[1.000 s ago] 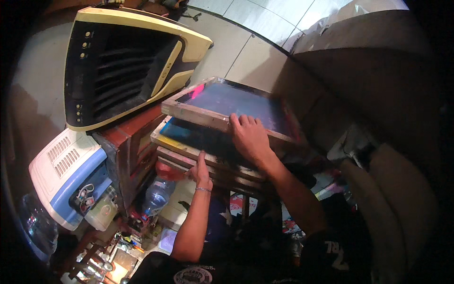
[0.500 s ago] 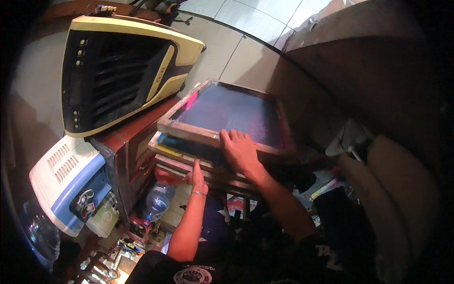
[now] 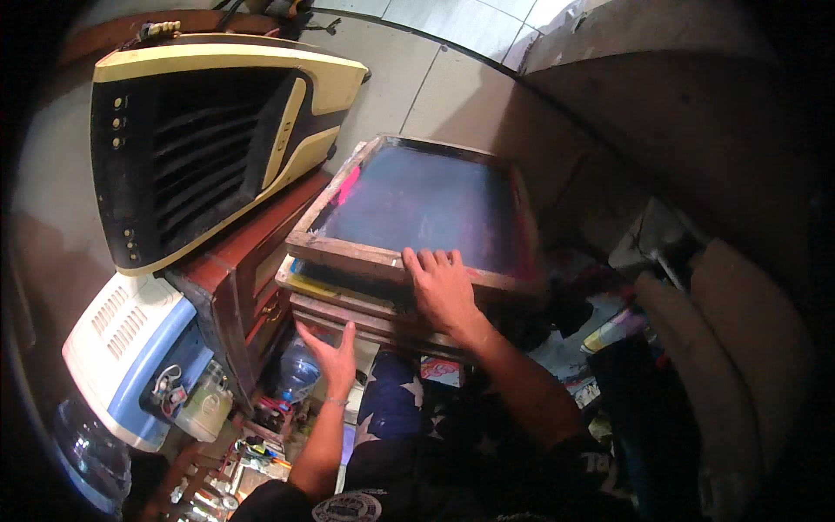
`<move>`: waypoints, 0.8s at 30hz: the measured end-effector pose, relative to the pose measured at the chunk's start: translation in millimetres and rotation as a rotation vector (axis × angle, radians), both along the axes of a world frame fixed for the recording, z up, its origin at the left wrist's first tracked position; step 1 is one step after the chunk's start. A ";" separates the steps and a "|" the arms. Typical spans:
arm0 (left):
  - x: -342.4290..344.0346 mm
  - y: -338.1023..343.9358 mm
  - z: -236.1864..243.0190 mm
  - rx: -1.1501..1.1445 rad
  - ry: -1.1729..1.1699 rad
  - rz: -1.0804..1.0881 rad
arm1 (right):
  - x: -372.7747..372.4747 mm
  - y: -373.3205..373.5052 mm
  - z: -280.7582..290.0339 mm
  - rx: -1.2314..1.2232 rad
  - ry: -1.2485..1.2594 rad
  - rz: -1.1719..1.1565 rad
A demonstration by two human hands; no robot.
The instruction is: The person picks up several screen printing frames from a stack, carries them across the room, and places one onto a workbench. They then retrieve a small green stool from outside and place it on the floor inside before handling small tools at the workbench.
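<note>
A stack of several wooden-framed screens (image 3: 335,303) stands in the middle, the top screen (image 3: 422,196) showing a dark grey mesh with a pink patch at its left. My right hand (image 3: 442,291) grips the near wooden edge of that top screen, fingers curled over it. My left hand (image 3: 332,352) is below and to the left, at the edge of the lower frames, thumb and fingers spread apart; whether it touches the wood I cannot tell. Beneath the top screen, another frame with yellow and blue at its left shows.
A cream-and-black air cooler (image 3: 209,148) rests on a wooden cabinet (image 3: 239,287) at left. Below are a white-and-blue appliance (image 3: 130,348) and water bottles (image 3: 91,444). The tiled floor (image 3: 457,91) lies beyond, a dark curved panel (image 3: 661,113) at right.
My left hand has dropped away from the upper frames and opened wider. My right hand and the top screen sit lower in view, the screen's mesh showing more fully.
</note>
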State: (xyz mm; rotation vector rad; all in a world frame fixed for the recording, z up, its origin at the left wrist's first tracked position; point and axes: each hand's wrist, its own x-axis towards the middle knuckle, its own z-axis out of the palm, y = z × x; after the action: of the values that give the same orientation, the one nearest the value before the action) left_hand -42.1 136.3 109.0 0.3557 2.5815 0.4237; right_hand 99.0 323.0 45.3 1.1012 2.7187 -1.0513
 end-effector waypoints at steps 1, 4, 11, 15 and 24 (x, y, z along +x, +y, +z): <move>-12.0 23.3 11.1 0.056 0.038 -0.288 | -1.5 5.2 -1.0 0.001 -0.007 -0.001; -46.1 126.5 17.2 0.041 -0.022 -1.100 | -9.3 19.7 -7.4 0.034 0.011 -0.006; -64.8 224.6 -55.4 -0.134 0.066 -1.620 | -10.7 45.1 32.6 0.184 0.102 -0.151; -74.2 266.2 -59.1 0.079 0.136 -1.661 | 9.1 -67.3 57.0 -0.213 0.109 -0.039; -88.3 315.5 -62.6 0.146 0.058 -1.605 | 29.4 -129.7 7.2 0.066 -0.117 0.123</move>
State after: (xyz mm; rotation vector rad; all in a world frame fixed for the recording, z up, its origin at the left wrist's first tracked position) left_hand -130.4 451.8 46.4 2.1530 1.5192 -0.0328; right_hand 128.4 193.3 52.6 0.9560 2.7064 -0.8584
